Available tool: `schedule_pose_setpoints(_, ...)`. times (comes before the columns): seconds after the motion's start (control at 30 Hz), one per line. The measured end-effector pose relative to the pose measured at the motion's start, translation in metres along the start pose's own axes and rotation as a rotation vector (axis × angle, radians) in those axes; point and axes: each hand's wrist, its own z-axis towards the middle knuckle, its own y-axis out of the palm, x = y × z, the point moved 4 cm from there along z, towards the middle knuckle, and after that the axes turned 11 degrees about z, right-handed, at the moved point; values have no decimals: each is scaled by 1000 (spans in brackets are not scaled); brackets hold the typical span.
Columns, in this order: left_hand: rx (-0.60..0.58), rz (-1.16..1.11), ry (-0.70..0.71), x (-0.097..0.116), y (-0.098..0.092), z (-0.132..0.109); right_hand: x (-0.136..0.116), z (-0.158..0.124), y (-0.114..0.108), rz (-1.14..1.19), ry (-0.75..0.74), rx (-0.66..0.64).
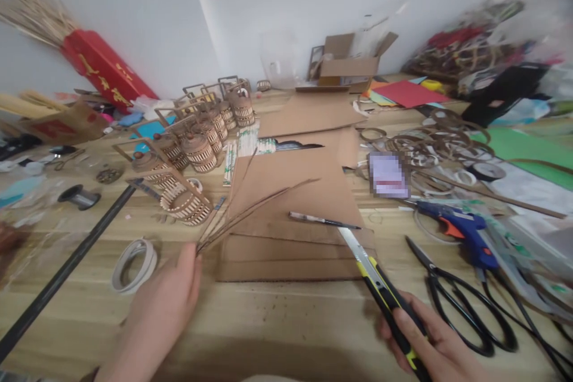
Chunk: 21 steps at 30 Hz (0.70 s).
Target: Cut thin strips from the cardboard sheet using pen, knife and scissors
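Pinched in my left hand (172,286) are a few thin brown strips (255,206), fanning out up and to the right above a cardboard sheet (286,176). My right hand (425,334) is wrapped round a yellow and black utility knife (387,295). Its blade is extended and points up and left, near the sheet's right edge. A pen (324,219) lies across the cardboard just beyond the blade tip. Left of the cardboard stands a small open woven basket (184,203) with a square handle. Near my left wrist rests a roll of white tape (134,265).
Several lidded woven baskets (199,152) stand at the back left. A long black rod (71,265) lies on the left. Black scissors (461,304), a blue glue gun (461,230) and a pile of brown strip rings (421,140) are on the right. An open carton (349,65) stands behind.
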Motion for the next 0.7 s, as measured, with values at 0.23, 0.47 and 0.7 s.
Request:
schedule_pose_setpoints(0.23, 307, -31, 151, 54, -65, 101, 0, 0, 3, -7, -17, -36)
schedule_pose_setpoints(0.47, 545, -175, 523, 115, -44, 112, -2, -15, -15, -6, -51, 116)
schedule_pose_setpoints(0.7, 546, -284, 1003, 150, 3, 49, -13, -14, -37, -38, -68, 118)
